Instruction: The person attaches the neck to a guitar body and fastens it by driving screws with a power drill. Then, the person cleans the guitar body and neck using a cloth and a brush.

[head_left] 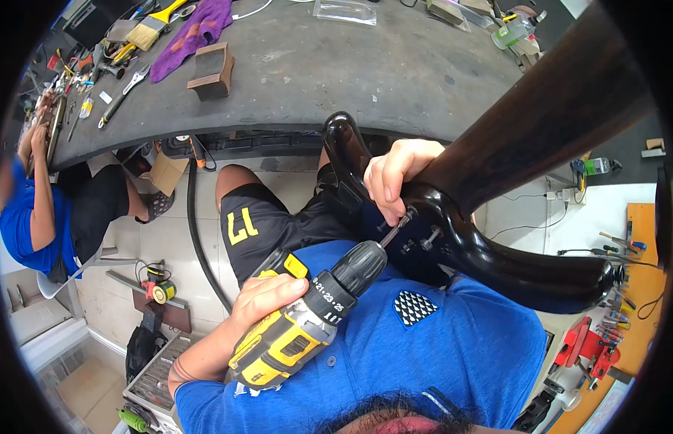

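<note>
My left hand (268, 300) wraps round a yellow-and-black cordless drill (297, 333). The drill tilts up to the right, and its bit (394, 230) meets the underside of a dark, glossy wooden pedestal base (535, 278). This base has a thick column (539, 116) and curved feet, one being the far foot (345, 148). Beside the bit, a metal bolt (432, 237) sticks out of the wood. My right hand (403, 173) curls its fingers over the base at the column's end, fingertips close against the bit. The right forearm is hidden behind the column.
A dark workbench (300, 72) curves across the front, bearing a sanding block (211, 70), purple cloth (195, 36), paintbrush (152, 27) and adjustable wrench (123, 94). At left sits another person (40, 224). A black hose (195, 239) crosses the floor; a red vise (586, 343) stands at right.
</note>
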`<state>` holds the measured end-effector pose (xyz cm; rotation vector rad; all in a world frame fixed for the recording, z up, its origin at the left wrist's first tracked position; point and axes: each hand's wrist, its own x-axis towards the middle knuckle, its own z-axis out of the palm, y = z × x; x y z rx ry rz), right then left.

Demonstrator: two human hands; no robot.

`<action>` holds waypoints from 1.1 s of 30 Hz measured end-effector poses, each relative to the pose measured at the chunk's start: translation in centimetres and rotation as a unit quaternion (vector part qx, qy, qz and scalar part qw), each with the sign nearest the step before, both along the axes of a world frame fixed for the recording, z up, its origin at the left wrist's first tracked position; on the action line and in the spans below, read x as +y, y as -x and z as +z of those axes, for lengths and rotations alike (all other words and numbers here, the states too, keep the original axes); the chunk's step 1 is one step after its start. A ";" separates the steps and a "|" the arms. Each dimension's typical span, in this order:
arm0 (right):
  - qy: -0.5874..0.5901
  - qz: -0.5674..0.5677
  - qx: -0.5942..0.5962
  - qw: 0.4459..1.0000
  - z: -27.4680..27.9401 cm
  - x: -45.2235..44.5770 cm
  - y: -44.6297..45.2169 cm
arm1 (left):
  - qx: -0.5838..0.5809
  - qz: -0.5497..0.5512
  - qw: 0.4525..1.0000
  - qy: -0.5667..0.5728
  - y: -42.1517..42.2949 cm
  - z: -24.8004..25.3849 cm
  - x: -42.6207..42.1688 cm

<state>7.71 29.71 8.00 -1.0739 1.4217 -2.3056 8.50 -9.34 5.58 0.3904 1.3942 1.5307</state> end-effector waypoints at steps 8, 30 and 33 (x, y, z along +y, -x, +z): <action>0.013 -0.099 -0.014 0.995 -0.5 -1.5 -1.3 | -0.105 0.034 0.991 0.076 0.3 1.8 0.6; -0.056 -0.121 0.029 0.991 0.6 -1.1 -0.8 | -0.026 -0.024 0.999 -0.010 0.9 -0.3 -0.4; -0.057 -0.117 0.028 0.991 0.7 -1.1 -0.8 | 0.081 -0.040 0.994 -0.062 1.3 -0.6 -0.4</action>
